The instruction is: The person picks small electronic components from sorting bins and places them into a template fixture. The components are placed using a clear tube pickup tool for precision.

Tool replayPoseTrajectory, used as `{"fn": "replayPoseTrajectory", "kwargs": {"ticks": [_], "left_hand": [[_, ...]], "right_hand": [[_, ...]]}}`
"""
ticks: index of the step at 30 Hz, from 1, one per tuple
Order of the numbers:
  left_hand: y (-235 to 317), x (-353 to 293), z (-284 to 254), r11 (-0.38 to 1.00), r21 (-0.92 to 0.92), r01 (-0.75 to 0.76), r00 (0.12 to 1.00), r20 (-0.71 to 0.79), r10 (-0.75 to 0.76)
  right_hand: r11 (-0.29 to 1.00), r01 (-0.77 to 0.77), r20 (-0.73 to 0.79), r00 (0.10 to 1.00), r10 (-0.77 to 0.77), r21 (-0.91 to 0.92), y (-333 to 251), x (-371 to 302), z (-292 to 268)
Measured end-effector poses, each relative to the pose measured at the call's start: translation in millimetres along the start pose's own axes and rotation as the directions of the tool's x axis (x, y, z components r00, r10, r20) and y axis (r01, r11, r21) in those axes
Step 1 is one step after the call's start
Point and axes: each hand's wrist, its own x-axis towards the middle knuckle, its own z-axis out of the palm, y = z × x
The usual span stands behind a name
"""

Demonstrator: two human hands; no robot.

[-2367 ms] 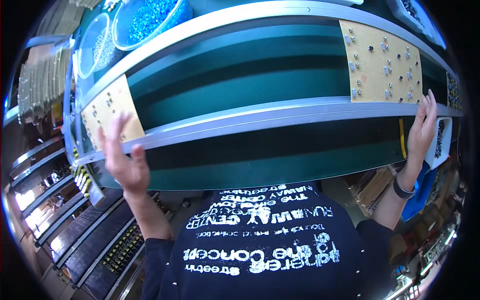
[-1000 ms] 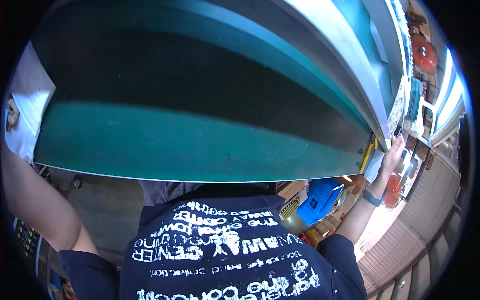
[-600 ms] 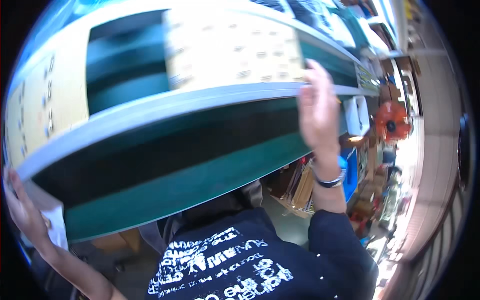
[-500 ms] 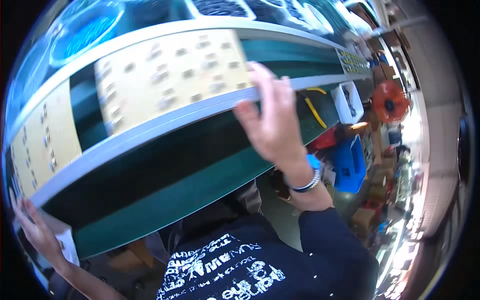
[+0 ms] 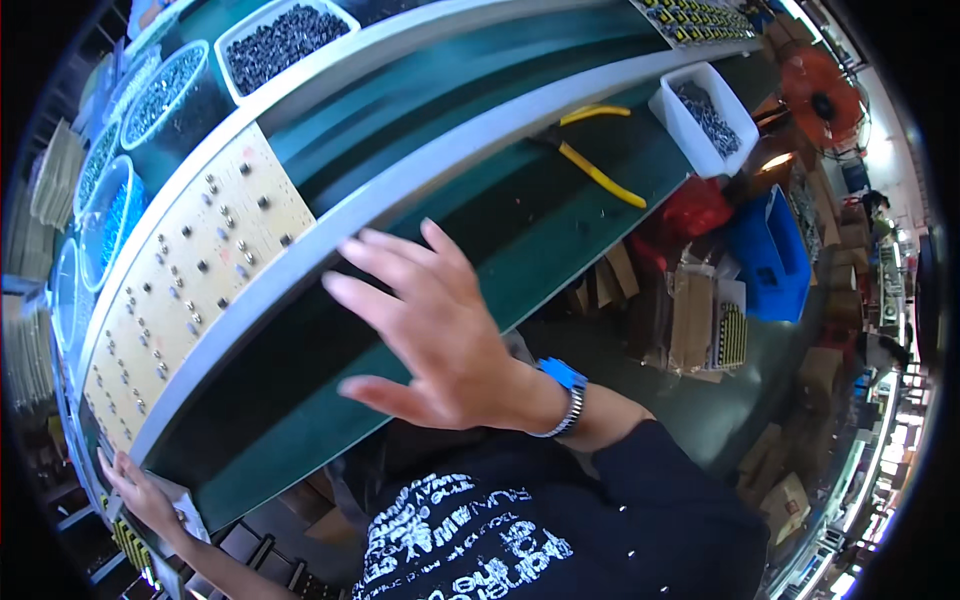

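Tan circuit boards (image 5: 205, 255) carrying rows of small metal, black and grey parts lie between two pale rails at the left. They seem to run end to end, and I cannot make out a seam. My right hand (image 5: 430, 325) hovers over the green bench just on my side of the near rail (image 5: 290, 270), fingers spread and holding nothing. At the far left end of the boards is my left hand (image 5: 145, 495), fingers stretched out beside the rail end. Whether it touches the board is too small to tell.
Yellow-handled pliers (image 5: 600, 175) and a white bin of small metal parts (image 5: 710, 120) sit on the bench at right. Beyond the far rail stand a tray of black parts (image 5: 285, 45) and several round tubs (image 5: 165, 90). A blue bin (image 5: 780, 255) and an orange fan (image 5: 820, 100) are farther right.
The board that was under my right hand has slid left along the rails to the other board. My right hand has come off it, moving left and closer. The whole view has shifted.
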Motion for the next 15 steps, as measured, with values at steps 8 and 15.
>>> {"fn": "replayPoseTrajectory", "kwargs": {"ticks": [8, 15], "left_hand": [[57.7, -124.5, 25.6, 0.941, 0.046, -0.336, 0.899, -0.282, 0.335], [64.2, -174.0, 45.9, 0.920, 0.058, -0.388, 0.918, -0.064, 0.391]], "right_hand": [[0.996, -0.016, 0.030, 0.999, 0.014, 0.092, 64.8, -27.3, -64.0], [0.995, -0.079, 0.236, 0.970, 0.063, 0.059, 62.0, -25.0, -67.8]]}}
